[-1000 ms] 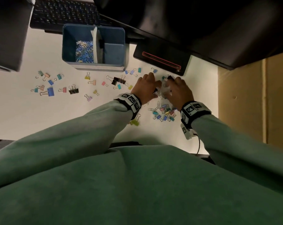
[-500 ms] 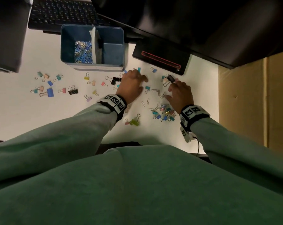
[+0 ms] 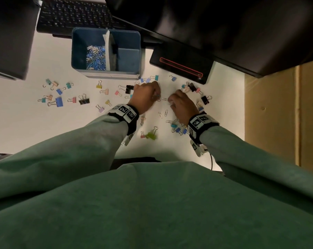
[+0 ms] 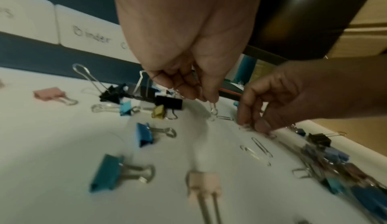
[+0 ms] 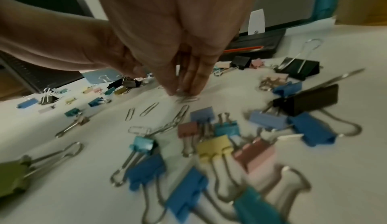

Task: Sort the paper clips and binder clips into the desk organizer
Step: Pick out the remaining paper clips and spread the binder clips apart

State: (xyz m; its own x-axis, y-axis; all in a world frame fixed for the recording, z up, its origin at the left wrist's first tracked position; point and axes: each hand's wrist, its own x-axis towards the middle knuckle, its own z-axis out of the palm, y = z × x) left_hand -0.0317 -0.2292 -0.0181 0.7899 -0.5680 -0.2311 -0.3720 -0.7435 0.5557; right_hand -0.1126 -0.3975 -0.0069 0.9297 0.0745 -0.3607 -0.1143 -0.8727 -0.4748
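Observation:
The blue desk organizer (image 3: 134, 51) stands at the back of the white desk, with paper clips (image 3: 96, 56) heaped in its left compartment. My left hand (image 3: 156, 96) hovers just in front of it. In the left wrist view its curled fingers (image 4: 188, 91) pinch silver paper clips, and one clip (image 4: 213, 110) dangles toward the desk. My right hand (image 3: 171, 101) is close beside it, with thumb and fingertips (image 5: 194, 85) down on the desk, pinching a paper clip (image 5: 187, 99). Loose paper clips (image 3: 163, 114) lie between my wrists. Coloured binder clips (image 3: 178, 129) sit piled under my right wrist.
Binder clips lie scattered across the desk: a group at the left (image 3: 58, 101), black ones (image 3: 128, 88) near the organizer, a green one (image 3: 151, 135) near the front edge. A keyboard (image 3: 76, 15) and a black monitor base (image 3: 181, 67) stand behind.
My hands parted from the clump they worked on together. The left went toward the organizer. The right has since slid left next to it and set its fingertips on a clip.

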